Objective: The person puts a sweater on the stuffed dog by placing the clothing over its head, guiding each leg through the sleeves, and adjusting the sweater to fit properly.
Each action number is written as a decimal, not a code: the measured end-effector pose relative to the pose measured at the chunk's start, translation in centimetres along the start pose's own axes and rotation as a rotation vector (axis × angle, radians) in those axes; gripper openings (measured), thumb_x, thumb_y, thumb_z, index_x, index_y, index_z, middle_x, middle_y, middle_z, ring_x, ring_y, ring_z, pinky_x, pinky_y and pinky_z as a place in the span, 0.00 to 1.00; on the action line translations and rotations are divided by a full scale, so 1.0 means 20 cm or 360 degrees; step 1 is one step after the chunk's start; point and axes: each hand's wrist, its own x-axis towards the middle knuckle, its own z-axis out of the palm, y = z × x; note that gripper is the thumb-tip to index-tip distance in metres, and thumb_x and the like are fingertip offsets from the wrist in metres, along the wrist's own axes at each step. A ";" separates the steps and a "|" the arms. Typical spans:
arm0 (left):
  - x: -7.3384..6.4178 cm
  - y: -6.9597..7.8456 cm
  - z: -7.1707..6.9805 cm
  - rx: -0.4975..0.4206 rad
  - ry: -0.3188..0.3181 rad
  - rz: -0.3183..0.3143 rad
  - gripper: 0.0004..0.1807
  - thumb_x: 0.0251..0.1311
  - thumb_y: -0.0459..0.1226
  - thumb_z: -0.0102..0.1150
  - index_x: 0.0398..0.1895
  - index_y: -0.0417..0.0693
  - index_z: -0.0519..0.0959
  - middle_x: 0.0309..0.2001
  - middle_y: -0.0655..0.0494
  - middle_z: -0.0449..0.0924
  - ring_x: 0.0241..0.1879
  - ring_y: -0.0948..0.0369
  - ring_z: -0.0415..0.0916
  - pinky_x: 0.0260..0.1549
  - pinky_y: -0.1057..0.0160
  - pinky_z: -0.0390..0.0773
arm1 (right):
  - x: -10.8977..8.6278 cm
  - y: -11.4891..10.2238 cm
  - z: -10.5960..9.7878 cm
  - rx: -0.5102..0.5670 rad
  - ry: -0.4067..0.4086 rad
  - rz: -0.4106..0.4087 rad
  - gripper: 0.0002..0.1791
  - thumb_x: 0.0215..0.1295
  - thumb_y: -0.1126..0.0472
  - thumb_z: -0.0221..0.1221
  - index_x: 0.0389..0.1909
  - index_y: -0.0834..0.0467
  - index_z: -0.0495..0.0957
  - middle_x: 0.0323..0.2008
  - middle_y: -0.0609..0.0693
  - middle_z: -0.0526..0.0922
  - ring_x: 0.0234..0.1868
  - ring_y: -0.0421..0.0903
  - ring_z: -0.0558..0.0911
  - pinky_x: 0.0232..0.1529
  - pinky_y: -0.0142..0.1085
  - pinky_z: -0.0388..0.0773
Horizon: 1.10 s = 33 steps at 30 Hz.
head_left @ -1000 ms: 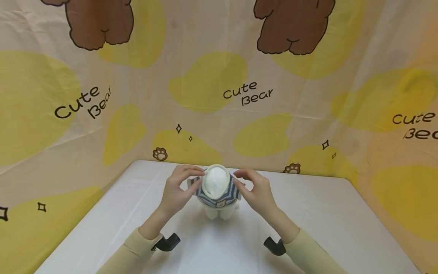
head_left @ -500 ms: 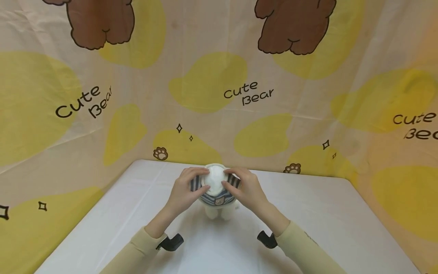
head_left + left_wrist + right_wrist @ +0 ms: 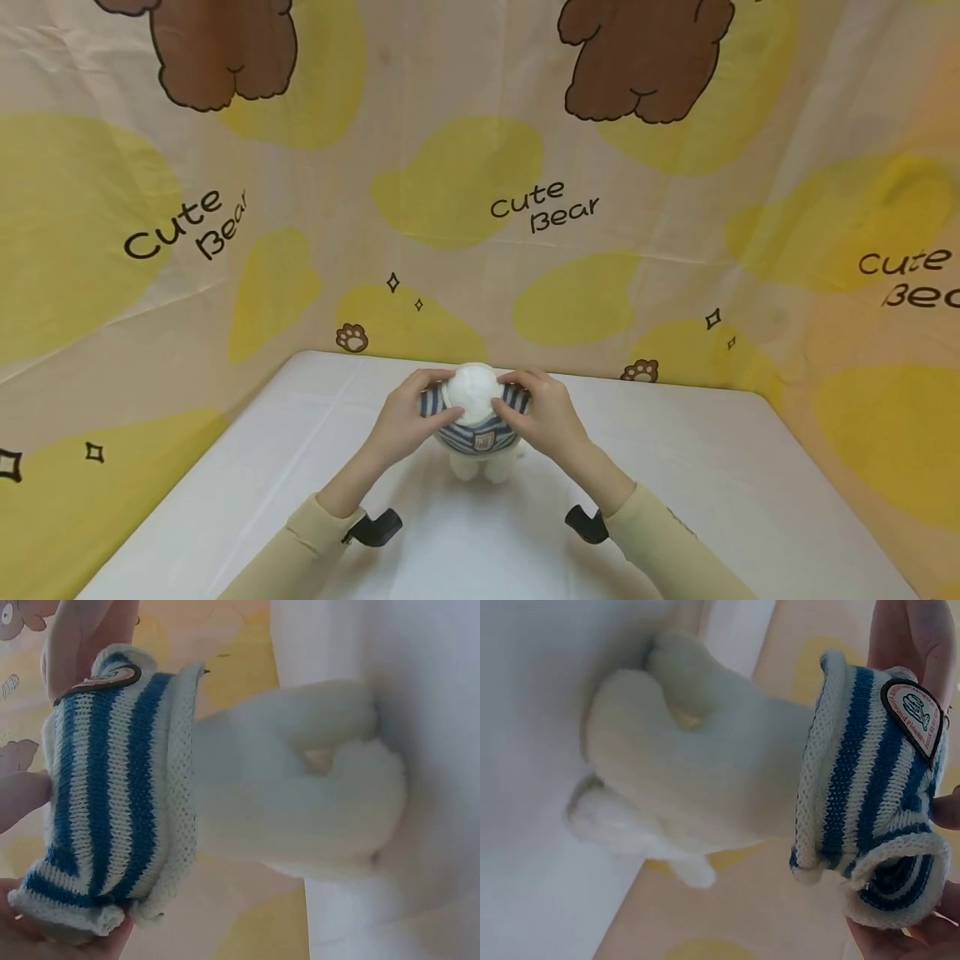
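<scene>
A white plush toy (image 3: 478, 390) stands upright on the white table, wearing a blue-and-white striped knitted sweater (image 3: 483, 437). My left hand (image 3: 405, 417) holds the sweater at the left of its neckline, fingertips behind and thumb in front. At the right side of the neckline my right hand (image 3: 551, 417) holds it likewise. In the left wrist view the sweater (image 3: 112, 787) covers the upper body, above the bare white legs (image 3: 330, 772). A patch (image 3: 915, 716) and a sleeve opening (image 3: 896, 881) face the right wrist view; no arm shows in that opening.
The white table (image 3: 480, 550) extends around the toy. Behind and beside it hangs a yellow-and-beige cloth (image 3: 450, 183) printed with bears and lettering. Black curved wrist mounts (image 3: 375, 529) stick out inward below both hands.
Both hands have moved inward from the toy's shoulders to the neckline. The white rim that ringed the head is now mostly covered or lowered. The toy's feet stay in place.
</scene>
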 end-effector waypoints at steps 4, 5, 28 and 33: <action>0.00 0.00 0.00 -0.0030 -0.0056 -0.0129 0.30 0.51 0.47 0.69 0.57 0.53 0.73 0.57 0.56 0.75 0.59 0.54 0.71 0.56 0.49 0.71 | 0.00 0.02 0.00 0.0010 -0.0053 0.0045 0.15 0.54 0.56 0.67 0.41 0.59 0.82 0.40 0.52 0.84 0.40 0.47 0.83 0.38 0.40 0.81; 0.01 0.00 0.00 -0.0048 -0.0074 -0.0163 0.30 0.50 0.48 0.69 0.58 0.53 0.73 0.57 0.56 0.75 0.59 0.55 0.71 0.56 0.48 0.71 | 0.00 0.02 0.00 0.0019 -0.0073 0.0084 0.15 0.54 0.56 0.66 0.41 0.58 0.82 0.40 0.51 0.84 0.39 0.46 0.82 0.38 0.40 0.81; 0.04 0.04 -0.04 -0.0173 -0.0029 -0.0164 0.32 0.47 0.47 0.72 0.57 0.52 0.74 0.58 0.53 0.75 0.58 0.50 0.70 0.56 0.48 0.71 | -0.11 0.11 -0.04 0.0365 -0.0272 0.0646 0.17 0.62 0.46 0.60 0.49 0.48 0.80 0.44 0.45 0.85 0.43 0.43 0.83 0.42 0.37 0.79; 0.06 0.09 -0.04 -0.0174 -0.0041 -0.0185 0.34 0.46 0.46 0.73 0.58 0.51 0.73 0.58 0.52 0.74 0.57 0.48 0.71 0.52 0.47 0.74 | -0.15 0.12 -0.08 0.0407 -0.0212 0.0698 0.17 0.59 0.46 0.63 0.47 0.49 0.81 0.39 0.45 0.86 0.41 0.42 0.83 0.41 0.36 0.79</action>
